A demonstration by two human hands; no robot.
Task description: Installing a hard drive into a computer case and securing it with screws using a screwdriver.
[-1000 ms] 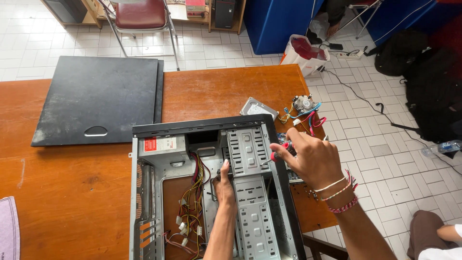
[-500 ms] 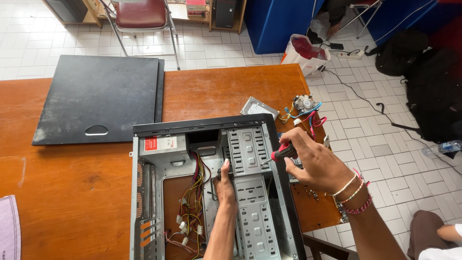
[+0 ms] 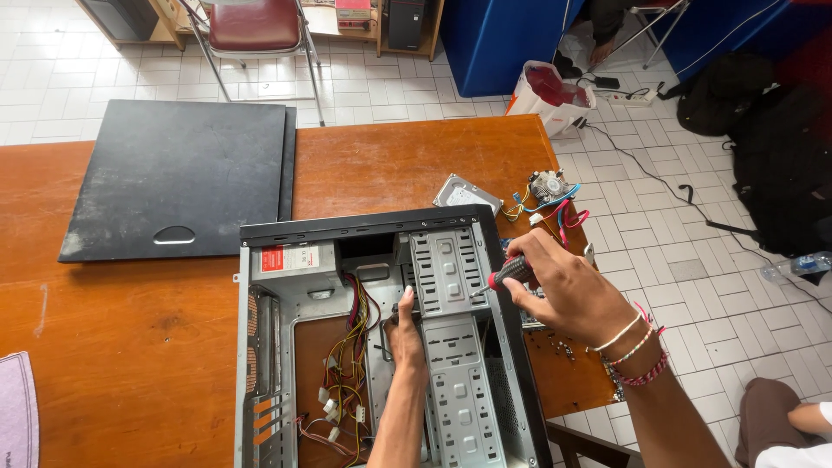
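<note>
An open computer case [image 3: 381, 347] lies on its side at the near middle of a reddish-brown wooden table [image 3: 113, 338], its inside bare to the camera. The right hand [image 3: 568, 290] grips a screwdriver with a red and black handle [image 3: 510, 271], fingers curled tight round it, at the case's right edge beside the perforated grey drive cage [image 3: 451, 273]. The left hand [image 3: 405, 329] reaches down into the case, fingers pressed against the metal frame just left of the cage; I cannot tell whether it clasps anything. A bundle of red, yellow and black wires [image 3: 347, 381] trails along the case floor.

At the far left corner inside the case sits a grey power supply with a rectangular red and white label [image 3: 286, 258]. A flat black side panel [image 3: 178, 178] lies on the table, far left of the case. Just beyond the case's far right corner rests a silver hard drive [image 3: 468, 192], and right of it a small cooler fan with blue and red cables [image 3: 548, 189]. The floor is pale square tile [image 3: 685, 260]. A red-seated metal chair [image 3: 251, 26] stands far off, and a white bin with a red liner [image 3: 550, 95] stands by a blue cabinet [image 3: 511, 35].
</note>
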